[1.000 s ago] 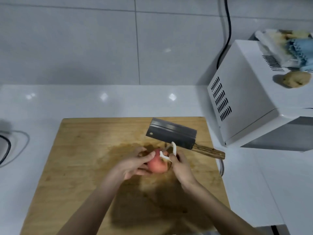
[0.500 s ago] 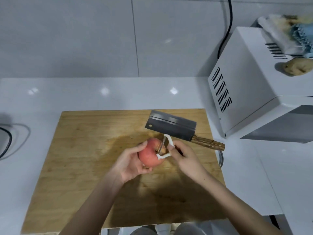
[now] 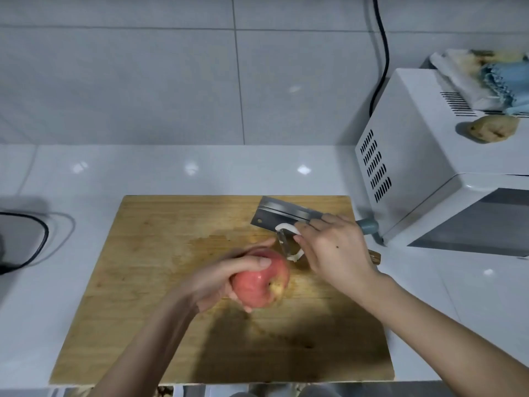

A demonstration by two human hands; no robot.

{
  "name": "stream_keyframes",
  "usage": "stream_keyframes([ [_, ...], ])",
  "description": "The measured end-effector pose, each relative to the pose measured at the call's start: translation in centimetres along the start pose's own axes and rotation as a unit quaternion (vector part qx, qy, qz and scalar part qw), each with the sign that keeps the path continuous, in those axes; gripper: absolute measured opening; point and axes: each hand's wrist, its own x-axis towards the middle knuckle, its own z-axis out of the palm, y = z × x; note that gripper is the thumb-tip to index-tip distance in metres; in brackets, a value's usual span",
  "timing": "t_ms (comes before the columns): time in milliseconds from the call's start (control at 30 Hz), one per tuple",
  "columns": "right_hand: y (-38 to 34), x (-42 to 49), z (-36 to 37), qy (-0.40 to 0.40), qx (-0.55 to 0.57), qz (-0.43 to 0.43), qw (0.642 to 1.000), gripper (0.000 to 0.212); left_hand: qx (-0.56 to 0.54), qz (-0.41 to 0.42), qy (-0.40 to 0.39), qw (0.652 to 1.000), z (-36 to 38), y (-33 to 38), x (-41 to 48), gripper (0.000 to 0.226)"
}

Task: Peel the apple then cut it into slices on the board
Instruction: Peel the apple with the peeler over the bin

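Note:
My left hand [image 3: 220, 277] grips a red apple [image 3: 259, 282] above the middle of the wooden cutting board [image 3: 148, 282]; a small pale patch shows at the apple's right end. My right hand [image 3: 335, 250] holds a white Y-shaped peeler [image 3: 287, 242] just up and right of the apple, a small gap apart from it. A steel cleaver [image 3: 282, 212] lies on the board's far right part, its wooden handle mostly hidden behind my right hand.
A white microwave [image 3: 423, 167] stands at the right, close to the board, with cloths [image 3: 486, 78] and a yellowish lump [image 3: 492, 128] on top. A black cable [image 3: 34, 245] curls on the white counter at the left. A tiled wall rises behind.
My left hand has lifted and turned the apple toward me. The peeler has come off the apple and moved up and right, near the cleaver.

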Motion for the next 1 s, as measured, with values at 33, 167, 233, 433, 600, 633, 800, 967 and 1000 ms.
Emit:
stream_keyframes([
  [33,-0.1,0.0,0.0,0.010,-0.009,-0.004,1.000,0.006,-0.004,-0.005,-0.012,1.000,0.3,0.2,-0.1,0.085],
  [167,-0.8,0.1,-0.1,0.011,-0.031,0.020,0.999,0.008,-0.034,-0.011,-0.016,0.999,1.3,0.6,-0.2,0.093],
  [233,-0.8,0.1,-0.3,0.003,-0.033,0.022,0.999,0.008,-0.048,-0.012,-0.011,0.999,1.6,0.6,-0.1,0.094],
  [433,0.8,0.2,-3.8,0.063,0.081,0.063,0.993,0.021,-0.152,-0.012,0.009,0.988,1.1,0.2,0.4,0.071],
  [600,-0.6,0.3,-3.1,0.043,0.090,-0.084,0.992,0.027,-0.185,-0.044,0.015,0.982,1.9,-0.3,0.7,0.044],
  [633,-0.6,0.5,-2.6,0.045,0.079,-0.105,0.990,0.029,-0.183,-0.052,0.016,0.982,2.1,-0.4,0.8,0.044],
  [800,-0.3,1.8,-1.3,0.101,0.079,-0.217,0.968,0.032,-0.177,-0.081,0.022,0.981,2.4,-1.5,1.2,0.053],
  [967,-1.0,2.9,0.1,0.112,0.102,-0.287,0.946,0.033,-0.165,-0.077,0.026,0.983,2.3,-2.9,2.0,0.062],
  [1000,-1.2,3.2,0.5,0.112,0.114,-0.294,0.942,0.033,-0.172,-0.074,0.035,0.982,2.3,-3.2,2.0,0.060],
])
